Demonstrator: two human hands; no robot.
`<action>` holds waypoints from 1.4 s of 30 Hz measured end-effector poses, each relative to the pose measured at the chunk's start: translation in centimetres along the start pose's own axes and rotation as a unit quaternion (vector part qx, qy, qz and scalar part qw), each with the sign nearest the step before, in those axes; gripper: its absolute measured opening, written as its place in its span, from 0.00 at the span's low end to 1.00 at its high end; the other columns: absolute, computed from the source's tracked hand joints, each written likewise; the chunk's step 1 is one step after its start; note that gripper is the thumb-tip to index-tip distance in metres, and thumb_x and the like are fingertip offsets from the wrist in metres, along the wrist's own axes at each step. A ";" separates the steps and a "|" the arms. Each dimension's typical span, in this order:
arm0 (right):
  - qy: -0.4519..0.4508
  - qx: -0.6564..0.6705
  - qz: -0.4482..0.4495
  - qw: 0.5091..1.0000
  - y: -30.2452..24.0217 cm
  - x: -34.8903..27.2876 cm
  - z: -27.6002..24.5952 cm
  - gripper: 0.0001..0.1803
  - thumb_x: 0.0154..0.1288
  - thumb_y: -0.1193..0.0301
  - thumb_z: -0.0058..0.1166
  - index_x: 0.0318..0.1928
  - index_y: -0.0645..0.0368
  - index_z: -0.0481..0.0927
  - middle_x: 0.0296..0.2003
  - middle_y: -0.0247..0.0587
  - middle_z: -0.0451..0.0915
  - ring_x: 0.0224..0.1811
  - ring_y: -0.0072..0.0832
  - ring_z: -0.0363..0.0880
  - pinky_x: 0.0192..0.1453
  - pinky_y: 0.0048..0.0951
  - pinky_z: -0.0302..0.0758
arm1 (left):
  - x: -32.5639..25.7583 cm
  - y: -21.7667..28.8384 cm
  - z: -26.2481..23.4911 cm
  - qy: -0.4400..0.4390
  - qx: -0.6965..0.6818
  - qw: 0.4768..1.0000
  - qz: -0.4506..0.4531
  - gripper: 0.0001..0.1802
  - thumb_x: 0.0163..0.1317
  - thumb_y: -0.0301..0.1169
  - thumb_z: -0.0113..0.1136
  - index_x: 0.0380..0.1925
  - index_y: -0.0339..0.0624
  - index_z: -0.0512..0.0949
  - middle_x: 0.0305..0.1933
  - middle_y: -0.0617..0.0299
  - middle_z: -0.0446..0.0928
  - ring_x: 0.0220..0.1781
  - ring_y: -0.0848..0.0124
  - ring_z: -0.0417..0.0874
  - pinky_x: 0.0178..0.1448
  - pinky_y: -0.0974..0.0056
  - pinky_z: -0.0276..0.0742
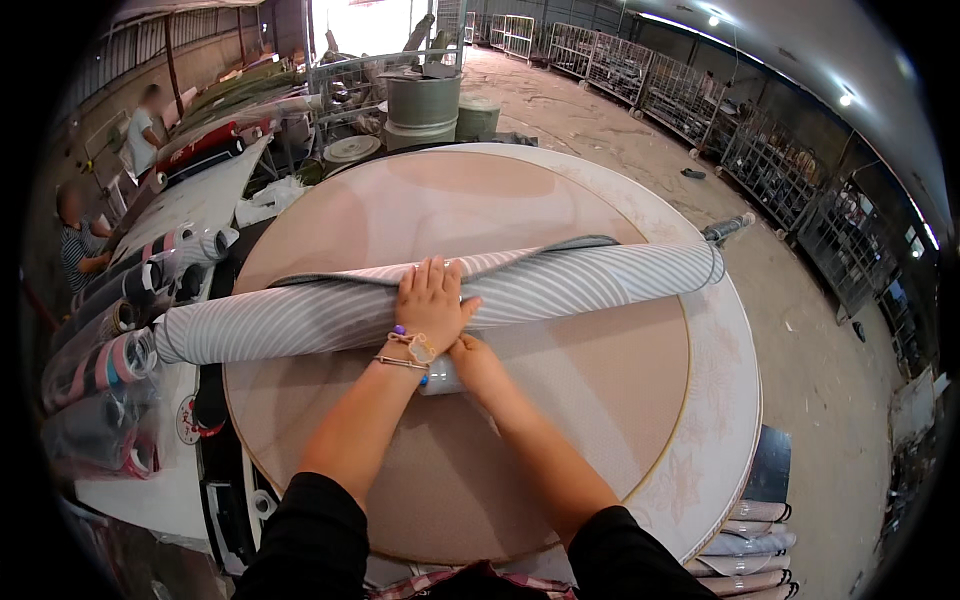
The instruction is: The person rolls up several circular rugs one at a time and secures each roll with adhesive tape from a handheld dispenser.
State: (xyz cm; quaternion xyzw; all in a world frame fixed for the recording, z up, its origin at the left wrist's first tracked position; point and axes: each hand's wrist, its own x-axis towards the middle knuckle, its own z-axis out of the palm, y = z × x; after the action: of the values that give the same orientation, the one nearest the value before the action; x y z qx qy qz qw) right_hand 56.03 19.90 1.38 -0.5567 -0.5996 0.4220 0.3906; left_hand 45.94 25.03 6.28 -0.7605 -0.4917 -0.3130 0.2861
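A grey-and-white striped rug (560,285), rolled into a long tube, lies across a large round pinkish-beige mat (590,400). Its loose dark-backed edge runs along the top of the roll. My left hand (432,305) rests flat on the middle of the rug, fingers stretched out and bracelets on the wrist. Just below it my right hand (480,366) is closed at the roll's near side, against what looks like a roll of clear tape (440,378) with a bit of blue at its end. Most of the right fingers are hidden.
Plastic-wrapped rolls (110,365) crowd the left side. More rolled mats (750,550) are stacked low at the right. Behind the table stand a grey-green drum (423,105) and a metal rack. Two people are at the far left; wire cages (680,95) line the right wall.
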 end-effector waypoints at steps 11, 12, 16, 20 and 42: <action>-0.170 0.350 0.229 0.892 -1.9 -18.4 -5.5 0.15 0.69 0.63 0.45 0.36 0.61 0.80 0.30 0.35 0.80 0.32 0.22 0.77 0.38 0.25 0.73 | -6.6 3.7 -8.8 -0.071 -0.111 0.991 0.036 0.22 0.50 0.42 0.62 0.44 0.44 0.75 0.49 0.57 0.73 0.51 0.57 0.71 0.55 0.55 0.65; -0.154 0.381 0.277 0.868 -2.3 -19.9 -5.4 0.14 0.68 0.65 0.44 0.36 0.62 0.79 0.32 0.36 0.80 0.33 0.23 0.77 0.39 0.26 0.74 | -9.0 4.1 -11.6 -0.141 -0.207 0.967 0.049 0.19 0.48 0.40 0.63 0.41 0.47 0.77 0.46 0.57 0.74 0.49 0.58 0.73 0.54 0.55 0.66; -0.129 0.403 0.275 0.864 -1.5 -24.9 -4.1 0.16 0.69 0.65 0.43 0.44 0.64 0.78 0.34 0.40 0.79 0.35 0.24 0.77 0.40 0.27 0.74 | -14.1 -3.9 -22.1 -0.074 -0.138 0.986 -0.063 0.19 0.53 0.31 0.59 0.46 0.39 0.75 0.48 0.49 0.75 0.49 0.53 0.75 0.55 0.54 0.68; -0.125 0.494 0.260 0.821 -1.6 -28.1 -1.9 0.24 0.69 0.59 0.43 0.58 0.62 0.68 0.50 0.41 0.75 0.44 0.25 0.76 0.51 0.26 0.72 | -24.8 -25.0 -29.6 -0.113 0.204 0.912 -0.337 0.28 0.60 0.38 0.54 0.57 0.32 0.65 0.58 0.42 0.69 0.59 0.50 0.70 0.63 0.56 0.63; 0.017 0.572 -0.045 0.819 8.7 -51.4 -9.1 0.45 0.50 0.46 0.63 0.59 0.66 0.65 0.52 0.45 0.73 0.51 0.31 0.73 0.53 0.35 0.73 | -31.0 -9.9 -34.2 0.035 -0.245 0.820 -0.515 0.29 0.62 0.47 0.41 0.52 0.33 0.70 0.54 0.48 0.72 0.54 0.53 0.75 0.59 0.53 0.68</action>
State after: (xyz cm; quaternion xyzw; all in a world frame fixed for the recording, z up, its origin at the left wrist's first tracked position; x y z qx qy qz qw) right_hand 71.41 -30.53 -3.62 -0.2123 -0.2679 0.6617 0.6673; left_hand 20.15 -14.47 5.96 -0.4297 -0.7085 -0.5515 -0.0961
